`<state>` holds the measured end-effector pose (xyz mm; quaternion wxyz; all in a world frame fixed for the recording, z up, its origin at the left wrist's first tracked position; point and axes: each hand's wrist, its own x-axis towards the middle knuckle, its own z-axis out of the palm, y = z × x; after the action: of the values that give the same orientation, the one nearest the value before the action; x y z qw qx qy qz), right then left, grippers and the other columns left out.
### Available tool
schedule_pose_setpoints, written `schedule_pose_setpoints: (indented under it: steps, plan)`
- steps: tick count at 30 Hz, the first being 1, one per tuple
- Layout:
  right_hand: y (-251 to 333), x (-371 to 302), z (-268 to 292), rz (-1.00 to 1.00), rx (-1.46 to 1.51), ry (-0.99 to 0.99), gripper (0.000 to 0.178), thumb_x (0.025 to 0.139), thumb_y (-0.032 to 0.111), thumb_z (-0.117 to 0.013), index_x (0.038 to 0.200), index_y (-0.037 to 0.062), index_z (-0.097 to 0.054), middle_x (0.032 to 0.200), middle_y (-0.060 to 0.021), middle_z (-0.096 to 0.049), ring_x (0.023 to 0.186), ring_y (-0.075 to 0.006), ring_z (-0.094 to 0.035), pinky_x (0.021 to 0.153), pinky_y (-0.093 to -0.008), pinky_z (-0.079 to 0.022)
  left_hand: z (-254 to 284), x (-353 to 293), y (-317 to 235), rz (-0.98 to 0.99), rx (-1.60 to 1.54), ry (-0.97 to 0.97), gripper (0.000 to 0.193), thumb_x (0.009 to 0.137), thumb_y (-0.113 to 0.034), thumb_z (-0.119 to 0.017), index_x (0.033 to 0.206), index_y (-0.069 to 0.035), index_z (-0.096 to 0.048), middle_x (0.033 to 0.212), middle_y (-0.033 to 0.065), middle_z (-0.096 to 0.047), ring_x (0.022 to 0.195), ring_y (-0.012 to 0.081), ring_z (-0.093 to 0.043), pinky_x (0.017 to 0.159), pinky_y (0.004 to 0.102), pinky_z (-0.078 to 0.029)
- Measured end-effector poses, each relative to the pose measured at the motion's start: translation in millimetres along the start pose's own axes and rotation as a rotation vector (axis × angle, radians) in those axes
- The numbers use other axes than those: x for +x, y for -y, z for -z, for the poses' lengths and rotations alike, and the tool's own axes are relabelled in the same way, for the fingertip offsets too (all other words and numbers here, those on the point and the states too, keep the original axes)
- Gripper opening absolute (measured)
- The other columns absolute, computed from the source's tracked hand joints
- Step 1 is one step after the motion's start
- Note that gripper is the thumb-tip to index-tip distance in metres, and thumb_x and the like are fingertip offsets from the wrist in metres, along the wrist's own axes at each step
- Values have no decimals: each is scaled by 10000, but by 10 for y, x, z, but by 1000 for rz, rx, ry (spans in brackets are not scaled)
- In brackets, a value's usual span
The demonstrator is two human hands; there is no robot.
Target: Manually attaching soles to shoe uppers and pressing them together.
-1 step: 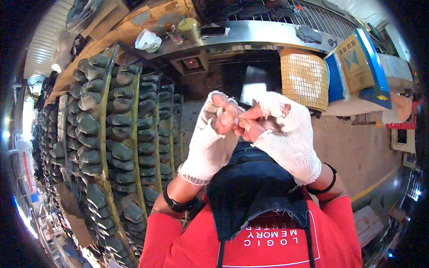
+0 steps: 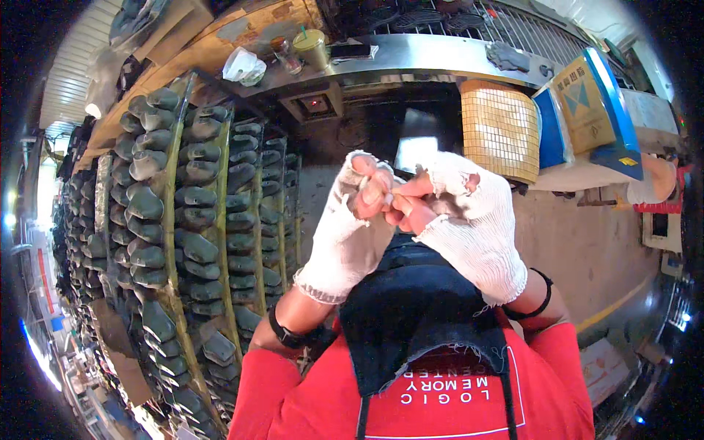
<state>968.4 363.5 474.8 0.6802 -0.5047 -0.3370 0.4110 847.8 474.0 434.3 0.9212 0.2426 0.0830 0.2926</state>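
Note:
My left hand (image 2: 363, 198) and my right hand (image 2: 444, 202) meet in front of my chest, each in a white knit glove with bare fingertips. Both are closed, with thumbs and fingers pinched together at one spot. A tiny pale bit (image 2: 388, 199) shows between the fingertips; it is too small and too covered to name. The right glove has a hole over the back of the hand. Below the hands hangs a dark apron (image 2: 418, 308) with a frayed edge, over my red shirt.
Racks of dark shoe-shaped forms (image 2: 198, 198) stand at left. Along the far metal ledge (image 2: 418, 48) are a lidded cup (image 2: 311, 48), a white plastic bag (image 2: 242, 66) and a grey glove (image 2: 507, 56). A bamboo-tiled mat (image 2: 500, 132) and a blue box (image 2: 616, 110) lie at right, near another person's arm (image 2: 658, 176).

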Motion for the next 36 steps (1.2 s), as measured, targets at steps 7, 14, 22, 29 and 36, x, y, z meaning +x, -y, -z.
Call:
schedule_pose_setpoints:
  steps: [7,14,22,29,36]
  plan:
    - [96,100,-25,283,-576,-29,141,901,-72,-709,1038,-44,-724,925,-109,-679,789,-170,-704,687,-274,-569,103,-38,14,125,-178,3,314,900,-220,-806,1118,-138,-595,969,-32,-657,819,116,-636,726,265,-510]
    - [40,142,26,523,-791,-29,238,806,-29,-778,1028,53,-755,853,-91,-654,756,-224,-660,652,-306,-531,48,-10,41,81,38,-41,268,945,-322,-750,1033,-150,-563,872,-44,-589,778,98,-567,771,257,-481]
    - [57,136,33,483,-814,-50,241,754,-50,-805,963,58,-754,837,-82,-657,748,-233,-656,648,-311,-532,96,-35,0,11,96,-28,229,919,-153,-773,1038,-101,-583,914,30,-667,793,135,-629,730,263,-498]
    - [49,158,19,404,-761,13,229,763,-71,-780,968,19,-729,846,-82,-629,734,-221,-653,645,-298,-516,-7,-89,-152,-119,469,-129,202,897,-85,-757,987,-88,-577,915,3,-652,824,95,-614,719,239,-477]
    - [-21,196,78,425,-797,-6,245,727,-77,-763,927,54,-712,804,-83,-597,713,-245,-632,627,-313,-507,29,-92,-114,-156,588,-92,220,878,-25,-777,971,-77,-584,948,19,-680,874,89,-627,779,236,-485]
